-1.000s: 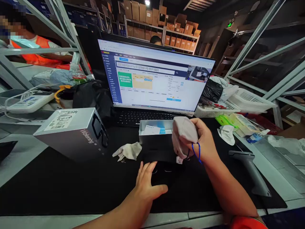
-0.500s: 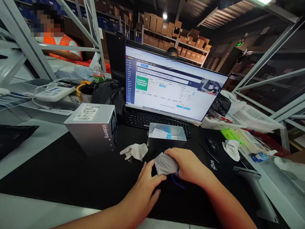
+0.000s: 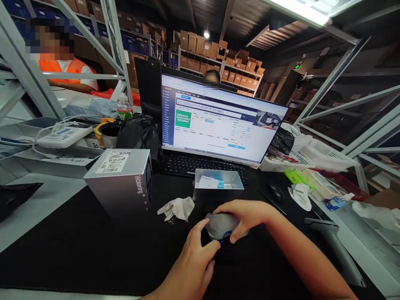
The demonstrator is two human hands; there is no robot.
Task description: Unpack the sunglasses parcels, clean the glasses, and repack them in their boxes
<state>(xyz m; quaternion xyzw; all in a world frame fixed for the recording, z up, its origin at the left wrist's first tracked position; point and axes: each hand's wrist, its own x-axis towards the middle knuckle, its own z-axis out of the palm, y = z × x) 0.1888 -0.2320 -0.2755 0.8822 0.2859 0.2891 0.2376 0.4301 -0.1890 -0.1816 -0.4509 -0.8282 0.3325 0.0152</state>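
Note:
Both hands grip a small grey cloth pouch (image 3: 220,224) with a blue drawstring, low over the black desk mat (image 3: 93,254). My left hand (image 3: 195,258) has its fingertips and thumb against the pouch's left end and near the cord. Over its right side curves my right hand (image 3: 245,216), the thumb by the blue cord. What the pouch contains is hidden. Just beyond stands an open silver box (image 3: 231,194) with a white and blue card (image 3: 210,182) inside. A crumpled white cloth (image 3: 177,208) lies left of the pouch.
A tall grey box (image 3: 120,187) stands on the left. Behind are a keyboard (image 3: 178,163) and a lit monitor (image 3: 215,125). To the right lie a mouse (image 3: 275,192) and a barcode scanner (image 3: 337,248). A person in an orange vest (image 3: 75,66) sits beyond the frame at left.
The pouch has been turned, from its end facing me to lying sideways, and is lower. My right hand has swung over its top. The camera view has shifted slightly.

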